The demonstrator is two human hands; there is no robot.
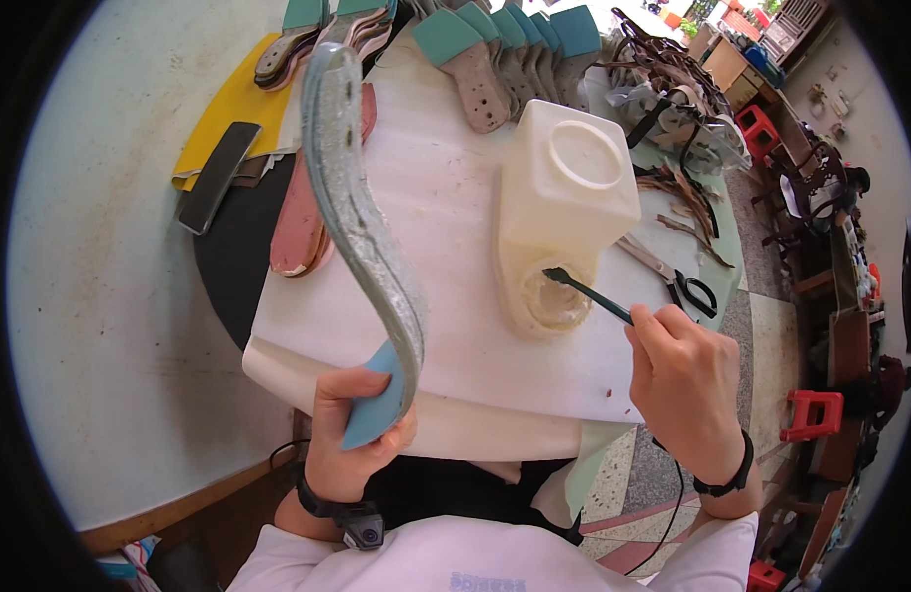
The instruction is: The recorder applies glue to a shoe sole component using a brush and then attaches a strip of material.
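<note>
My left hand (pixel 357 434) is closed round the blue heel end of a shoe sole (pixel 362 217), which stands upright on edge with its curved grey side showing. Between the fingers of my right hand (pixel 684 380) is a thin dark brush (pixel 599 298). Its tip sits over the round mouth of a cream plastic glue pot (pixel 569 178), at the crusted opening near me. I cannot tell whether the bristles touch the glue. Scissors (pixel 673 276) with black handles lie just beyond the pot, to its right.
Several grey soles with teal heels (pixel 495 69) stand in a row at the back. Pink soles (pixel 303 212) lie left of centre, near a dark phone (pixel 219 178) and yellow sheet (pixel 224 109). Dark strip scraps (pixel 663 69) heap at the back right. A red stool (pixel 813 414) stands on the floor.
</note>
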